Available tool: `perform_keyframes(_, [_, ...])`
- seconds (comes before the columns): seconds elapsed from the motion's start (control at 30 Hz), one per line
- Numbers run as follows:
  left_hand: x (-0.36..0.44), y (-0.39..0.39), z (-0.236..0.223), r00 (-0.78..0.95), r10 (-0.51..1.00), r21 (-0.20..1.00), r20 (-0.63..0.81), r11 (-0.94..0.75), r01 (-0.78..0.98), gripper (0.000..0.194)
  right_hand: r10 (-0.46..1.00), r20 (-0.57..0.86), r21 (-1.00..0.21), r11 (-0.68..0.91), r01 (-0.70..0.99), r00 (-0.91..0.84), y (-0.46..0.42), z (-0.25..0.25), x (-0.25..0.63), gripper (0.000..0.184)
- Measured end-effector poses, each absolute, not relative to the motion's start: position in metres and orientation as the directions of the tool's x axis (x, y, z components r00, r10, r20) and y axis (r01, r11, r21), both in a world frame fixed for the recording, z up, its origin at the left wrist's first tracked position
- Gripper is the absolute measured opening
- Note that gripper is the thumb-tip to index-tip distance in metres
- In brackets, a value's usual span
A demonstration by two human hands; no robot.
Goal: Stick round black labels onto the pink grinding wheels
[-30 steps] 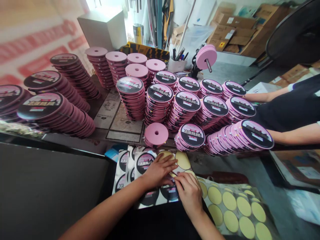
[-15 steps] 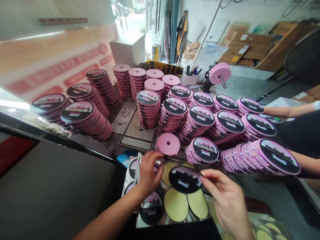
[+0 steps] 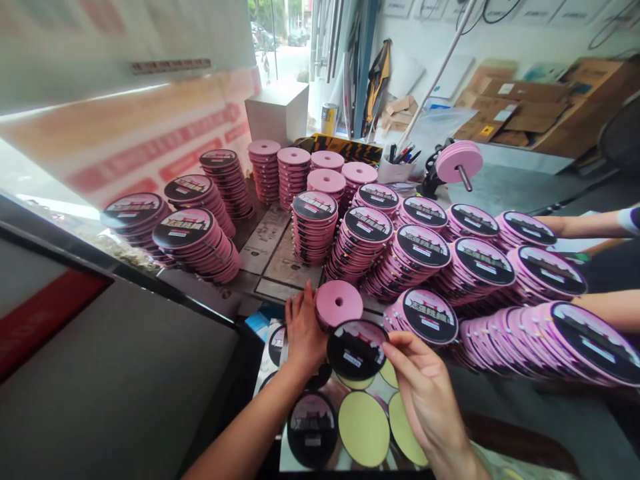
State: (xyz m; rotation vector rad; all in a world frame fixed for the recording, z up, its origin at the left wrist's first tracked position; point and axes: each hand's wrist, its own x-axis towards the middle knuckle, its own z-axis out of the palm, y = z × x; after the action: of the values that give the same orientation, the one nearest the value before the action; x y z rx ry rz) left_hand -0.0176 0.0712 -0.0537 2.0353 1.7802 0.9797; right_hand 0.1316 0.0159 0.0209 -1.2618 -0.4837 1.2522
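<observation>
My right hand pinches the right edge of a round black sticker with a pink skyline print. The sticker is held tilted, just in front of a plain pink spool with a hole in its middle. My left hand curls round the left side of that spool; its thumb is hidden. Below both hands lies a sticker sheet, with black printed stickers on its left and yellow-green bare circles beside them.
Several stacks of pink spools with black labels crowd the right; more labelled stacks stand left. Plain pink spools are piled behind. A pen holder and a spindle holding pink discs are farther back. Another person's arm reaches in from the right.
My left hand has moved from the sticker sheet up to the left side of the plain pink spool. My right hand has brought the round sticker closer to that spool. The view has shifted slightly.
</observation>
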Motion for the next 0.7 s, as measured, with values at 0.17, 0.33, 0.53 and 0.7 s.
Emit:
perform_keyframes(0.17, [-0.034,0.062,-0.039,0.015,0.956,0.673,0.292,-0.216,0.708,0.094,0.873,-0.339,-0.864,-0.141,-0.484,0.352,0.061,0.013,0.109,0.030])
perform_keyframes(0.33, [-0.037,0.059,-0.021,0.123,0.982,0.797,0.146,-0.190,0.574,0.072,0.868,-0.353,-0.846,-0.136,-0.515,0.350,0.080,0.010,0.103,0.034])
perform_keyframes(0.53, [-0.037,0.043,0.021,-0.032,0.999,0.993,0.035,-0.032,0.113,0.040,0.909,-0.347,-0.831,-0.184,-0.525,0.230,0.053,0.036,0.100,0.027])
perform_keyframes(0.7, [-0.042,0.026,0.041,0.226,0.898,0.805,-0.377,0.438,-0.400,0.052,0.911,-0.359,-0.850,-0.230,-0.474,0.203,0.032,0.046,0.104,0.026])
